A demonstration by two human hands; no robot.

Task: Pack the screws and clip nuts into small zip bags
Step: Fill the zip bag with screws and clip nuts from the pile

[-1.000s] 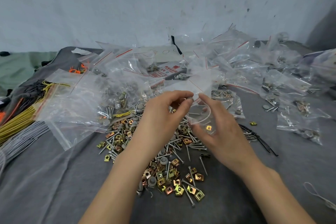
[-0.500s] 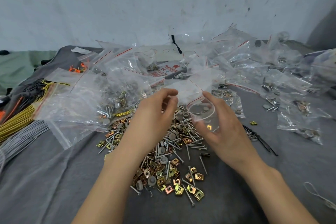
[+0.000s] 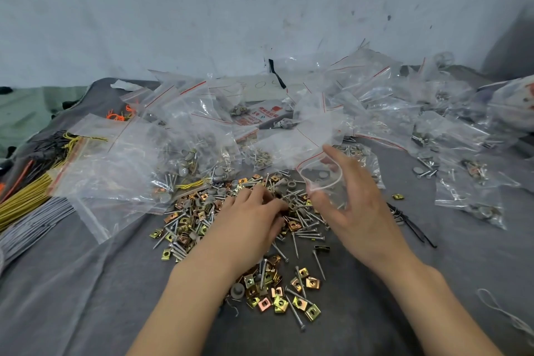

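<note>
A loose heap of silver screws, brass clip nuts [image 3: 300, 302] and grey caps lies on the grey cloth [image 3: 86, 283] in the middle. My left hand [image 3: 251, 220] is palm down on the heap, its fingertips curled into the parts; what they hold is hidden. My right hand [image 3: 349, 199] holds a small clear zip bag [image 3: 323, 179] with a red strip just right of the heap, its mouth held open and facing left. A grey cap lies inside the bag.
Many clear zip bags [image 3: 187, 136], some filled with parts, are piled behind the heap and to the right. Bundles of yellow and grey ties [image 3: 26, 202] lie at the left. Black ties [image 3: 413, 225] lie right of my right hand. A pale wall stands behind.
My left hand has left the bag's mouth and dropped down onto the heap of parts. My right hand still holds the open bag, shifted slightly right.
</note>
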